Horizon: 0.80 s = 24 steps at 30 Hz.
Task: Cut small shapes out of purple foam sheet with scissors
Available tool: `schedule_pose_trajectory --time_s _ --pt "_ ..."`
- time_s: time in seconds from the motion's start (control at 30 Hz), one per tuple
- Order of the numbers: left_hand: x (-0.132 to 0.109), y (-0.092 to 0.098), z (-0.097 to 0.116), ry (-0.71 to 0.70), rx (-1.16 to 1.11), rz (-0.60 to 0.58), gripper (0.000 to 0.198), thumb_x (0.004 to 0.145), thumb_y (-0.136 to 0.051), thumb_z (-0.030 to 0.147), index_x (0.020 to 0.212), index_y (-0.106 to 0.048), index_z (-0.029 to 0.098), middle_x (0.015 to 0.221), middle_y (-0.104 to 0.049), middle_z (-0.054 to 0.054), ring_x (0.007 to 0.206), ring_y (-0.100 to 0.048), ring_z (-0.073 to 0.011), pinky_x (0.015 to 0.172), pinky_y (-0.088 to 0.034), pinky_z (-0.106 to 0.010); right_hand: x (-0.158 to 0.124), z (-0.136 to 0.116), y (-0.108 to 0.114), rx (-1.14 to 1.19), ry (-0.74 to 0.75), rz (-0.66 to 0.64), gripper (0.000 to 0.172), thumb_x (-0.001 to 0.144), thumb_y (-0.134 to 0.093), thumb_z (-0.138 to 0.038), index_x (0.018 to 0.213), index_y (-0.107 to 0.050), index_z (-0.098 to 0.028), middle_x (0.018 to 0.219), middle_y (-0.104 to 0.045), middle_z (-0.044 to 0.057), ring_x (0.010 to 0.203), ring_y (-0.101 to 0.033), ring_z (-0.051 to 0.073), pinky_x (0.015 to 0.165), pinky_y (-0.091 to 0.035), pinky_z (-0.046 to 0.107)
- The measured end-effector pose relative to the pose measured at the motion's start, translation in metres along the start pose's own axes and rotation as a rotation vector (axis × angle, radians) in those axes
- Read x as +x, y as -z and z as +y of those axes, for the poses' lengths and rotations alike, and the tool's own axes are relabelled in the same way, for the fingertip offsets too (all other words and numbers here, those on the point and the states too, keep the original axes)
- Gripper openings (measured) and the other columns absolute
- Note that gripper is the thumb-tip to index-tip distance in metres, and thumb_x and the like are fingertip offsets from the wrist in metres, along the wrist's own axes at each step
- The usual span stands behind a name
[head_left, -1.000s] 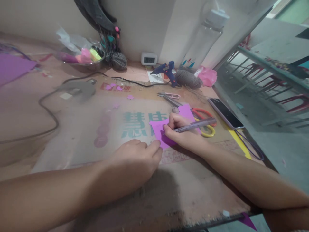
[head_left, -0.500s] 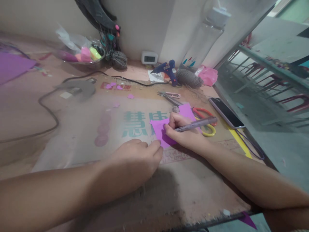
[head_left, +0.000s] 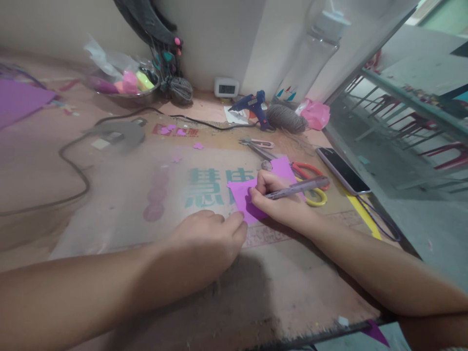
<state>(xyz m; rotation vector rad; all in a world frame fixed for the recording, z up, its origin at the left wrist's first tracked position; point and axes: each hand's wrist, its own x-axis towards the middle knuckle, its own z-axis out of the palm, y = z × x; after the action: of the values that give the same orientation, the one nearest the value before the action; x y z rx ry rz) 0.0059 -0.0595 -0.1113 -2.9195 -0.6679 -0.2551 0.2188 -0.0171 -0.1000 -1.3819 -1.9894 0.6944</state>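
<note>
A purple sheet (head_left: 241, 192), perhaps paper or foam, lies on the printed board in front of me. My right hand (head_left: 276, 195) is closed around a greyish-purple pen (head_left: 303, 186), its tip side hidden behind my fingers over the sheet. At the sheet's lower left corner, my left hand (head_left: 210, 239) has its fingers curled together and pinches the edge; the fingertips are partly hidden. Just beyond my right hand lie scissors with a red and a yellow handle loop (head_left: 316, 197), partly under the sheet.
Behind the sheet lie pliers (head_left: 258, 147), a blue glue gun (head_left: 252, 105) and grey yarn (head_left: 287, 118). A phone (head_left: 343, 170) rests near the right table edge. Small purple cutouts (head_left: 198, 146) are scattered farther back. A metal bowl (head_left: 126, 97) and a bottle (head_left: 307, 63) stand by the wall.
</note>
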Motion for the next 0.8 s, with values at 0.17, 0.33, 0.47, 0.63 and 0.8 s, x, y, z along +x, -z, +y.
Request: schedule_pose_trajectory --time_s 0.17,0.33,0.47,0.63,0.8 --pt "0.0006 0.0006 0.0007 -0.003 0.041 -0.011 0.008 0.094 -0.053 0.017 0.094 -0.061 0.017 0.092 -0.065 -0.007 0.061 -0.053 -0.0183 0.053 -0.036 -0.037 0.0002 -0.0001 0.0002 -0.004 -0.011 0.006 0.028 0.080 -0.057 -0.019 0.064 -0.034 -0.024 0.056 -0.038 -0.007 0.053 -0.036 0.011 0.052 -0.028 0.026" --pt "0.0003 -0.0025 0.0006 -0.007 0.048 0.001 0.009 0.094 -0.052 0.018 0.093 -0.061 0.018 0.096 -0.065 -0.007 0.060 -0.053 -0.0188 0.052 -0.036 -0.038 0.0010 0.0011 -0.0008 0.000 -0.026 0.019 0.027 0.081 -0.056 -0.022 0.065 -0.035 -0.024 0.057 -0.039 -0.007 0.053 -0.037 0.011 0.052 -0.028 0.026" --pt "0.0005 -0.0026 0.0000 -0.002 0.055 -0.004 0.008 0.094 -0.053 0.018 0.096 -0.061 0.018 0.096 -0.067 -0.007 0.062 -0.054 -0.0185 0.054 -0.037 -0.038 0.0040 0.0024 -0.0025 0.002 0.000 0.035 0.028 0.080 -0.057 -0.021 0.064 -0.034 -0.024 0.056 -0.038 -0.007 0.053 -0.037 0.011 0.052 -0.029 0.026" --pt "0.0000 -0.0026 0.0003 0.002 0.046 -0.008 0.006 0.093 -0.054 0.017 0.094 -0.061 0.018 0.095 -0.066 -0.007 0.061 -0.054 -0.0188 0.053 -0.036 -0.038 0.0050 0.0031 -0.0029 -0.002 -0.014 0.026 0.028 0.080 -0.057 -0.022 0.063 -0.034 -0.024 0.055 -0.037 -0.007 0.053 -0.035 0.011 0.051 -0.028 0.026" --pt "-0.0008 -0.0046 0.0007 0.013 0.047 0.009 0.007 0.094 -0.054 0.018 0.095 -0.060 0.019 0.095 -0.066 -0.006 0.061 -0.053 -0.0184 0.053 -0.036 -0.038 0.0044 0.0031 -0.0025 -0.004 -0.002 0.012 0.028 0.080 -0.056 -0.022 0.064 -0.034 -0.024 0.056 -0.038 -0.007 0.053 -0.036 0.011 0.052 -0.028 0.026"
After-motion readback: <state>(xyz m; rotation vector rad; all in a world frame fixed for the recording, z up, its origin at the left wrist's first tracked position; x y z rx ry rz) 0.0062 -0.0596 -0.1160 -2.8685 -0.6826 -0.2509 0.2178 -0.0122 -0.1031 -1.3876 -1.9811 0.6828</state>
